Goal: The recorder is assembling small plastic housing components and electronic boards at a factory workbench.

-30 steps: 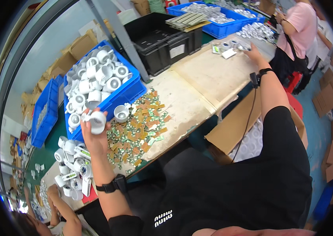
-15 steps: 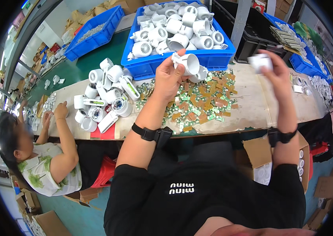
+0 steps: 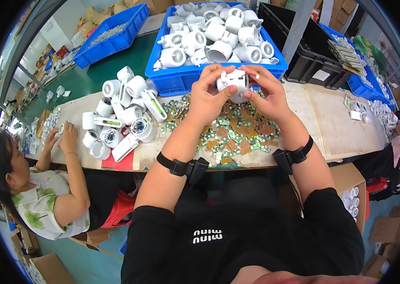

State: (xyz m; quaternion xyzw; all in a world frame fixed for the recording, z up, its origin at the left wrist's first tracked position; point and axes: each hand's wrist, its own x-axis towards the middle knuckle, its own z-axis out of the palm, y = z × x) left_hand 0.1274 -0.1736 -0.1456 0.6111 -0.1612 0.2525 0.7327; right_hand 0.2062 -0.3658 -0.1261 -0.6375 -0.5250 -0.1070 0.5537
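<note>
Over the front of the blue bin, my left hand [image 3: 211,93] grips a white plastic fan housing [image 3: 234,81], its thumb pressed on the near side. My right hand [image 3: 270,96] closes on the housing's other side, fingers over the top and thumb low. A small white bit [image 3: 256,76] shows by the right fingers; whether it belongs to the housing I cannot tell. Beneath both hands lies a spread of small green and brown circuit boards [image 3: 238,130]. To the left is a heap of white fan bodies with handles [image 3: 124,113], some showing green boards inside.
A blue bin [image 3: 174,75] heaped with white housings stands ahead, with a black crate [image 3: 316,64] to its right. A metal post [image 3: 299,33] rises between them. Another person [image 3: 48,194] works at the left. A cardboard box [image 3: 349,177] sits below the table edge at right.
My right hand has come in from the right, where it held a small white part, and now meets the housing. The left hand has shifted slightly right, and the housing has turned.
</note>
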